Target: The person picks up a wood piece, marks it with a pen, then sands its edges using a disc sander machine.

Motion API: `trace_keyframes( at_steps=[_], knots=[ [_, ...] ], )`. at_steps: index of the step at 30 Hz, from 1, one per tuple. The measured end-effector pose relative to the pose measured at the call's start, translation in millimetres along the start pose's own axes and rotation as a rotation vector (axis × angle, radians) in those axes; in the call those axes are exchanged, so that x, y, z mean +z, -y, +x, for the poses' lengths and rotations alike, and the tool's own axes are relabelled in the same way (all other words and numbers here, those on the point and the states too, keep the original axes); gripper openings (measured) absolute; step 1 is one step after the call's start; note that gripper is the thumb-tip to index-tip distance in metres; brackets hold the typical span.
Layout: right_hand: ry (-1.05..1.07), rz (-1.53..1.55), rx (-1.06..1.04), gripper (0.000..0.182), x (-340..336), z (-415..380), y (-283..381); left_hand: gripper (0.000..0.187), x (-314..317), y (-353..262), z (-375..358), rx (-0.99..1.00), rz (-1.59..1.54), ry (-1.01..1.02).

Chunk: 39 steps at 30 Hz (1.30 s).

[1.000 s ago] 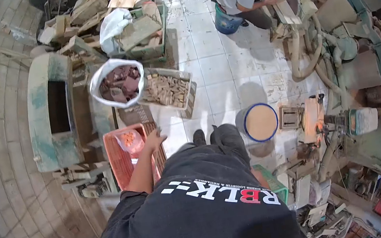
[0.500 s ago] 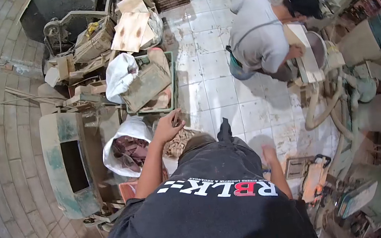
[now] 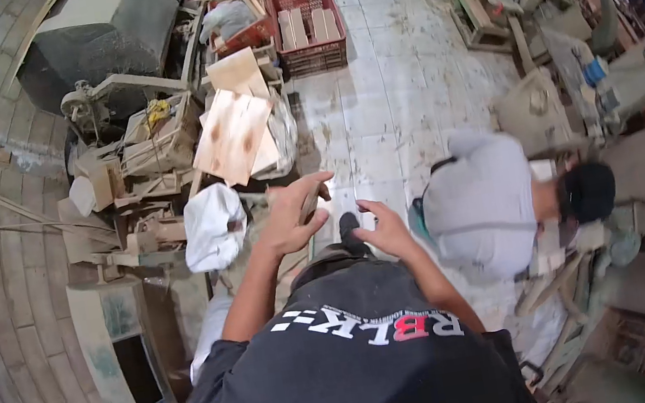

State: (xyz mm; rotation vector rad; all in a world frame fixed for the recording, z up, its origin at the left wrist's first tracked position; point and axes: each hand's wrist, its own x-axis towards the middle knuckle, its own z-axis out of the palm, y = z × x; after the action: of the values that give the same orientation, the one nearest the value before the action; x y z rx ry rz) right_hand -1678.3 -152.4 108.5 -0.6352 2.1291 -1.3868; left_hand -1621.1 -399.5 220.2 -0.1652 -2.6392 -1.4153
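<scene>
My hands are held apart above the tiled floor [image 3: 386,121] of a crowded workshop, my right hand [image 3: 384,231] open with thumb and fingers spread, my left hand [image 3: 289,219] partly curled, whether around anything I cannot tell. The white sack [image 3: 213,228] sits just beside my left hand, near the wooden boards [image 3: 233,135], while a co-worker [image 3: 483,206] in a dark cap [image 3: 586,193] bends forward at my right.
</scene>
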Motion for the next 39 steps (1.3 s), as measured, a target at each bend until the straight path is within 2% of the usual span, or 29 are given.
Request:
trace_keyframes(
  at_steps=[2,3,4,6,8,10,11,12,15,16,18,19,20,21,22,23,25,26,28,29,32,34,36,39],
  knots=[
    [-0.024,-0.153,0.047,0.085,-4,44,12,0.071,-11,4,62,-0.007,-0.309,0.022],
    [0.001,-0.129,0.035,0.098,-16,66,26,0.075,-18,6,94,0.019,-0.382,0.011],
    [0.001,-0.122,0.009,0.106,-26,86,35,0.08,-25,9,124,0.05,-0.448,0.013],
    [0.055,-0.238,0.113,0.112,-51,133,66,0.091,-48,6,181,0.017,-0.656,0.071],
    [-0.015,-0.235,0.094,0.113,-60,181,51,0.094,-56,23,234,0.022,-0.839,0.006],
    [-0.226,-0.312,-0.015,0.105,-75,237,35,0.096,-65,52,286,0.012,-0.889,-0.02],
    [-0.275,-0.335,-0.066,0.095,-87,271,30,0.098,-69,69,315,0.009,-0.933,-0.053],
    [-0.269,-0.342,-0.069,0.095,-102,304,24,0.098,-73,86,344,0.012,-0.937,-0.062],
    [-0.261,-0.385,0.017,0.083,-153,403,8,0.098,-81,162,434,-0.034,-0.711,-0.184],
    [-0.249,-0.387,0.015,0.083,-171,434,0,0.092,-75,224,455,-0.097,-0.522,-0.18],
    [-0.252,-0.411,0.104,0.079,-202,488,-10,0.076,-81,253,503,-0.443,-0.7,-0.32],
    [-0.183,-0.408,0.176,0.078,-220,511,-13,0.076,-87,280,519,-0.463,-0.693,-0.314],
    [-0.167,-0.399,0.192,0.078,-234,532,-10,0.064,-89,317,528,-0.633,-0.601,-0.215],
    [-0.059,-0.457,0.372,0.072,-249,554,-5,0.055,-90,350,539,-0.797,-0.515,-0.12],
    [0.055,-0.519,0.554,0.069,-263,574,-5,0.055,-89,375,550,-0.821,-0.527,-0.124],
    [0.078,-0.525,0.568,0.069,-274,591,-14,0.048,-88,398,559,-0.862,-0.538,-0.136],
    [0.215,-0.352,0.815,0.064,-285,623,-39,0.04,-81,455,581,-0.917,-0.621,-0.141],
    [0.227,-0.358,0.829,0.064,-285,635,-46,0.039,-79,472,599,-0.939,-0.538,-0.147],
    [0.184,-0.174,0.949,0.063,-284,644,-67,0.04,-79,501,648,-0.978,-0.218,-0.049],
    [0.136,-0.11,0.952,0.063,-280,649,-72,0.042,-59,548,661,-0.968,-0.117,-0.055],
    [0.117,-0.032,1.009,0.062,-264,666,-82,0.044,-27,658,720,-1.013,0.057,0.111],
    [0.056,-0.084,1.102,0.06,-238,670,-102,0.046,2,734,750,-1.051,0.062,0.084],
    [-0.003,-0.052,1.223,0.062,-209,681,-112,0.057,22,806,787,-1.165,0.248,0.152],
    [0.096,0.089,1.394,0.063,-182,684,-115,0.079,37,882,829,-1.257,0.347,0.074]
  ],
)
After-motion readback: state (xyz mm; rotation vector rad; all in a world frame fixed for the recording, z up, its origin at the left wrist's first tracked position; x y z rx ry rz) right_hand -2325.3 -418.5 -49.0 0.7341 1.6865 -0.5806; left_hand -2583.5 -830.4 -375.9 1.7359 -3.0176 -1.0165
